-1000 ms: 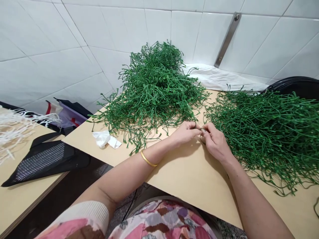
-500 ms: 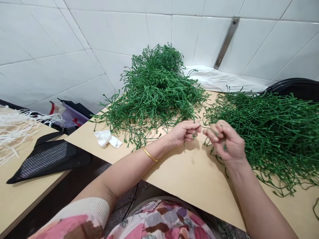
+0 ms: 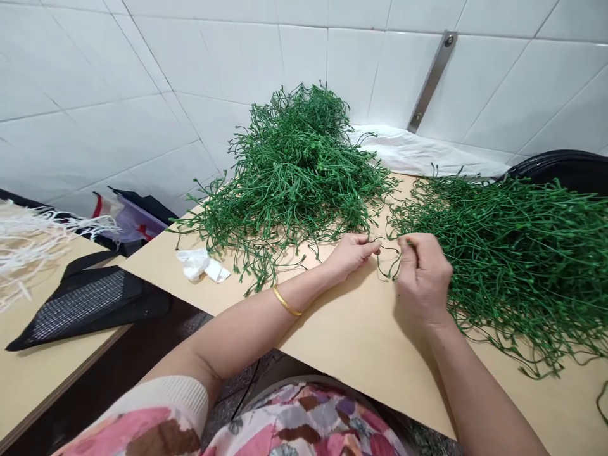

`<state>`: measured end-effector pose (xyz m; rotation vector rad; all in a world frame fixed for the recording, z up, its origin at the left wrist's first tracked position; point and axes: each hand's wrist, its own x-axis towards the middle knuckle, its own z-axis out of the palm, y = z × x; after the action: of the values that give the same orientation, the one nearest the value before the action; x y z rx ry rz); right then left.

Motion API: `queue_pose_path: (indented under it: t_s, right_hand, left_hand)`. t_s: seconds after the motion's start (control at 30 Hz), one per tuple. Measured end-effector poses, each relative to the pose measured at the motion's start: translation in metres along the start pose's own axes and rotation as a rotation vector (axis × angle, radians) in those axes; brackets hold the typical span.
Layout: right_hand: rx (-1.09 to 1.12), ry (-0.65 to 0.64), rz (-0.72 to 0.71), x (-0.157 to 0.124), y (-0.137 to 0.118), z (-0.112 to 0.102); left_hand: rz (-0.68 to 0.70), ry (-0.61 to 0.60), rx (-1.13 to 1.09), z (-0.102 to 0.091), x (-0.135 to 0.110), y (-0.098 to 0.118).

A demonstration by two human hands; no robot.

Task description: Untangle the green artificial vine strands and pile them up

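My left hand [image 3: 352, 258] is closed over the table, thumb and forefinger pinching a thin green stem [image 3: 391, 249]. Just to its right, my right hand [image 3: 424, 278] is curled with its fingertips together; a trace of green shows at them, though the palm is hidden. Loose curly stems hang or lie in the small gap between both hands. Behind my left hand rises a tall heap of green bud-tipped stems [image 3: 304, 171], which look artificial. A second pile of the same stems [image 3: 527, 253] spreads beside and beyond my right hand.
A crumpled white tissue [image 3: 202, 265] lies on the wooden table [image 3: 332, 335] near its left edge. On a separate table to the left are white strands [image 3: 42, 244] and a black mesh pouch [image 3: 85, 301]. White sheeting [image 3: 422, 151] lines the tiled wall.
My right hand has turned, and its fingers have curled inward, so the green bits in its palm no longer show. My left hand has stayed nearly in place, still pinching.
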<state>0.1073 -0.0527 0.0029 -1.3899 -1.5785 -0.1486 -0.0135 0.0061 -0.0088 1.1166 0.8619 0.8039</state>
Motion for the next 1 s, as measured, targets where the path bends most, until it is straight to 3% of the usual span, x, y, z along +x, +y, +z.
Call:
queue_pose_path:
  t_s: [0.07, 0.17, 0.27, 0.47, 0.6, 0.73, 0.83, 0.9, 1.0]
  right_hand:
    - [-0.104, -0.145, -0.061, -0.003, -0.003, 0.009]
    - [-0.239, -0.299, -0.028, -0.007, -0.001, 0.021]
    - [-0.337, -0.335, 0.009, -0.008, 0.002, 0.025]
    - [-0.542, -0.463, -0.042, -0.008, -0.001, 0.022]
    - [-0.547, -0.478, -0.068, -0.008, -0.001, 0.022]
    - [-0.445, -0.446, -0.055, -0.008, 0.003, 0.020]
    - [-0.472, -0.430, -0.140, -0.006, 0.005, 0.016]
    - [-0.524, -0.439, -0.204, -0.005, 0.004, 0.013]
    - [-0.520, -0.511, -0.223, -0.001, 0.002, 0.007]
  left_hand:
    - [0.004, -0.026, -0.057, 0.000, 0.000, 0.000]
    - [-0.025, -0.109, -0.169, 0.000, 0.000, -0.002]
    - [-0.047, -0.165, -0.167, 0.002, -0.002, -0.002]
    - [0.008, -0.087, 0.056, 0.001, -0.004, 0.003]
    - [0.022, -0.089, 0.173, -0.001, -0.003, 0.003]
    - [0.261, -0.059, 0.518, -0.004, -0.005, 0.005]
    - [0.396, 0.012, 0.778, -0.007, -0.007, 0.007]
    - [0.412, 0.017, 0.794, -0.008, -0.006, 0.006]
    - [0.347, -0.030, 0.596, -0.006, -0.004, 0.005]
